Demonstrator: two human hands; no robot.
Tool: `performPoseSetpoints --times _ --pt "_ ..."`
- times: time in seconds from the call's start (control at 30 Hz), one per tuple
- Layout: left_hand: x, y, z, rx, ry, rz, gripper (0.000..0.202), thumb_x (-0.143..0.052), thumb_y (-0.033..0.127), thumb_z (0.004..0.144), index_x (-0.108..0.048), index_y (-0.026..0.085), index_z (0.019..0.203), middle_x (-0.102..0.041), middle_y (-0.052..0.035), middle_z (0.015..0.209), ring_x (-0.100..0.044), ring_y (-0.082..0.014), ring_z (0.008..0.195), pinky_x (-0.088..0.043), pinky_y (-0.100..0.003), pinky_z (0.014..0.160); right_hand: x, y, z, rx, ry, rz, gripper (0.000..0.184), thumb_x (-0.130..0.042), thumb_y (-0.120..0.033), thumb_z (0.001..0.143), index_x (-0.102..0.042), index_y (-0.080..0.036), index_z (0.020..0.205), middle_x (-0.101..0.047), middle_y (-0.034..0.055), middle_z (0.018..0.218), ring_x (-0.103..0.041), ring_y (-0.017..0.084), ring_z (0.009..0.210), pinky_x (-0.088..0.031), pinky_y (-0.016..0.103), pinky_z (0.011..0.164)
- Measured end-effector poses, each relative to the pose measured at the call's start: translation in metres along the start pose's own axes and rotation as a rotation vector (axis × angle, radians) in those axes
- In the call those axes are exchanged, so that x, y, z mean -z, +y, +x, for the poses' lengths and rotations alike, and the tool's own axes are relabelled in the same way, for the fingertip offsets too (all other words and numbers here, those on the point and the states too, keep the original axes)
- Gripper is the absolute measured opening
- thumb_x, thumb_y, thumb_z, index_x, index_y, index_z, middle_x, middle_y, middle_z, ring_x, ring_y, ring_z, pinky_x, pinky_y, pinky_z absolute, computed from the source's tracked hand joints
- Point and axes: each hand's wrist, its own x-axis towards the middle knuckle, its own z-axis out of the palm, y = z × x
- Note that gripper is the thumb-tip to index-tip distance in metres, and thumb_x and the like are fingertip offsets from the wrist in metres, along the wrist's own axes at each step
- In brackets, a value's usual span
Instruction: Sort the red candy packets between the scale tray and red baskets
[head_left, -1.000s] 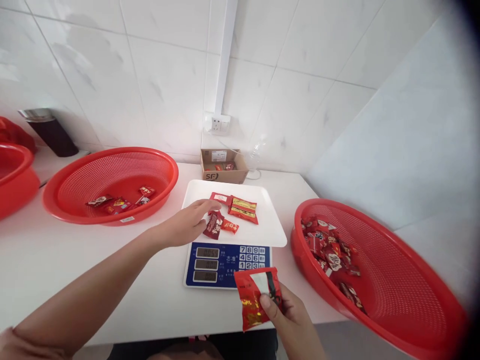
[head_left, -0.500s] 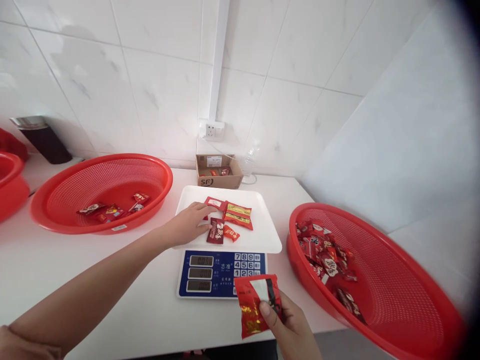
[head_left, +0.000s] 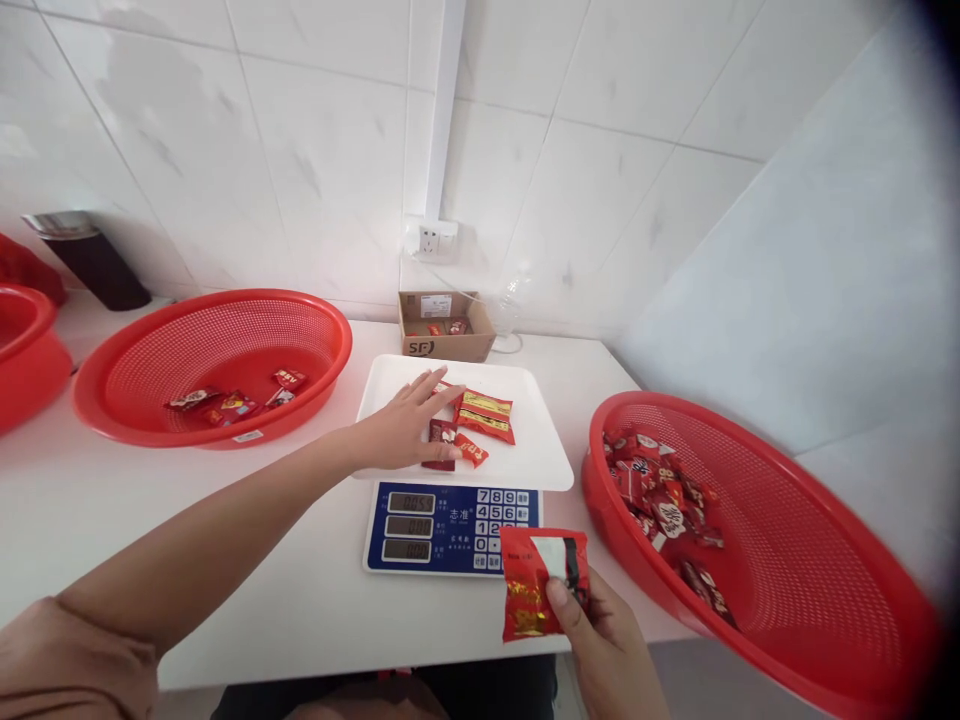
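My left hand (head_left: pixel 409 425) is spread over the white weighing tray (head_left: pixel 536 455), fingers apart above several small packets and hiding some of them. Among these are a red packet with yellow bands (head_left: pixel 486 415), a dark red packet (head_left: pixel 441 432) and a small red-orange packet (head_left: pixel 472 449). Whether my fingertips touch them is hard to see. In front of the blue scale panel (head_left: pixel 409 550), my right hand (head_left: pixel 600 625) pinches a larger red snack packet (head_left: pixel 531 590) with gold print and a white patch, thumb on its face.
A red basket (head_left: pixel 810 490) of many packets stands at the right. Another red basket (head_left: pixel 112 385) at the left holds several packets. Behind the scale sits a cardboard box (head_left: pixel 450 347) with packets. A dark flask (head_left: pixel 105 265) stands near the wall socket's (head_left: pixel 429 240) left.
My left hand has moved right over the packets and its fingers have spread wider. The scale reading has changed. The right hand still holds the snack packet, slightly further right.
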Motion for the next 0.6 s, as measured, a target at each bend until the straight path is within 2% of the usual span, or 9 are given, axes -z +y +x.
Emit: performPoseSetpoints --times 0.1,0.27,0.43,0.6 --pt "-0.004 0.001 0.018 -0.013 0.006 0.069 0.088 -0.040 0.071 0.078 -0.016 0.022 0.147 0.001 -0.0139 0.157 0.007 -0.0335 0.142 -0.009 -0.055 0.111 0.000 0.001 0.001 0.005 -0.001 -0.005 0.046 -0.066 -0.055 0.071 -0.071 -0.019 0.098 -0.074 0.0099 0.088 -0.068 0.030 0.081 -0.054 0.045 0.078" --pt "-0.011 0.006 0.039 -0.075 -0.100 0.161 0.085 -0.036 0.072 0.078 -0.022 0.022 0.146 -0.010 -0.0154 0.156 0.001 -0.0366 0.141 -0.006 -0.058 0.109 0.000 0.001 0.000 -0.009 -0.012 0.018 0.043 -0.067 -0.053 0.071 -0.071 -0.020 0.099 -0.074 0.0090 0.087 -0.068 0.029 0.080 -0.053 0.044 0.081" --pt "-0.011 0.010 0.043 -0.130 -0.108 0.187 0.073 -0.033 0.067 0.083 -0.032 0.023 0.141 -0.030 -0.0134 0.151 -0.012 -0.0362 0.141 -0.010 -0.059 0.108 -0.001 -0.001 -0.001 -0.027 0.008 0.042 0.042 -0.067 -0.053 0.071 -0.071 -0.020 0.097 -0.074 0.0085 0.086 -0.068 0.029 0.080 -0.052 0.044 0.082" --pt "-0.005 0.011 0.037 -0.114 -0.095 0.179 0.067 -0.028 0.063 0.088 -0.036 0.021 0.139 -0.031 -0.0147 0.151 -0.013 -0.0352 0.141 -0.012 -0.056 0.109 -0.002 -0.001 0.000 -0.033 0.017 0.052 0.042 -0.068 -0.051 0.071 -0.071 -0.020 0.098 -0.074 0.0085 0.085 -0.068 0.029 0.080 -0.051 0.045 0.084"
